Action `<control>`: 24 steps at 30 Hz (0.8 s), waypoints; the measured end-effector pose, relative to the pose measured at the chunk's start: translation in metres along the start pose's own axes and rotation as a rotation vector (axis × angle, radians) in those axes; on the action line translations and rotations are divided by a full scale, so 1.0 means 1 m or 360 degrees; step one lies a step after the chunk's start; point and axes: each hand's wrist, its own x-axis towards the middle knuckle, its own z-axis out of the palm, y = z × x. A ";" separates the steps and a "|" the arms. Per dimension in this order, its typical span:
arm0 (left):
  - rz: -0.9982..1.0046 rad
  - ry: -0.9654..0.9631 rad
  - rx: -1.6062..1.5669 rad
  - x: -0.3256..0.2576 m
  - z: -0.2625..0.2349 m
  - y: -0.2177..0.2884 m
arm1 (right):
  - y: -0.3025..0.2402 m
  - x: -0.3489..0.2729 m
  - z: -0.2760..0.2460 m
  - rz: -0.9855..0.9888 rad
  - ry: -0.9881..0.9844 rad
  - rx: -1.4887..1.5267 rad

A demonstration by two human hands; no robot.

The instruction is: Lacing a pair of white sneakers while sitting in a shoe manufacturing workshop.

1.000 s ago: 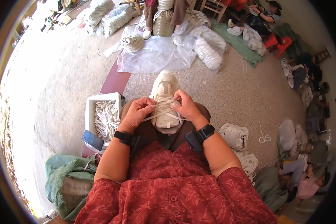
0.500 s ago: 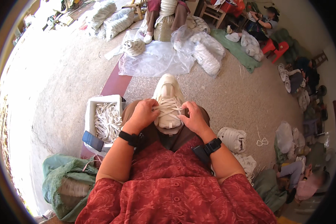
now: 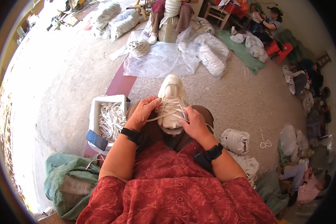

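Observation:
A cream-white sneaker rests between my knees with its toe pointing away from me. White shoelace criss-crosses over its tongue. At the shoe's left edge, my left hand has thumb and fingers pinched together by the lacing; a loose lace strand runs out below it. On the opposite edge my right hand pinches lace between thumb and forefinger. A lace end trails out past that hand over my right thigh. Exactly which strand each fingertip grips is partly hidden.
Left of my knee stands a white foam box of loose laces, with a blue phone at its near corner. Bundled shoe parts lie to my right. Clear plastic sheeting covers floor ahead, where a person sits. Other people sit along the right.
My left hand has shifted up slightly along the shoe's edge. My right hand has moved down a little and inward; loose lace strands now show on both sides. The whole view has shifted slightly.

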 end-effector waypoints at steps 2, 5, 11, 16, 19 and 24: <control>0.0058 -0.0011 -0.0032 0.001 -0.002 -0.002 | 0.001 -0.005 0.003 0.0030 0.0023 0.0039; -0.0004 0.0012 -0.0014 0.001 -0.001 -0.002 | -0.002 -0.006 -0.004 0.0086 0.0063 -0.0005; -0.0041 0.0003 -0.0037 0.004 -0.005 -0.011 | 0.003 0.006 0.001 -0.0085 0.0233 -0.0104; -0.0050 0.0038 -0.0073 0.005 -0.003 -0.010 | 0.005 0.021 0.013 -0.0346 0.0344 -0.0202; -0.0035 0.0021 -0.0095 0.005 -0.005 -0.011 | 0.007 0.025 0.018 -0.0419 0.0348 -0.0303; -0.0051 0.0024 -0.0132 0.006 -0.006 -0.010 | 0.008 0.029 0.019 -0.0352 0.0279 -0.0262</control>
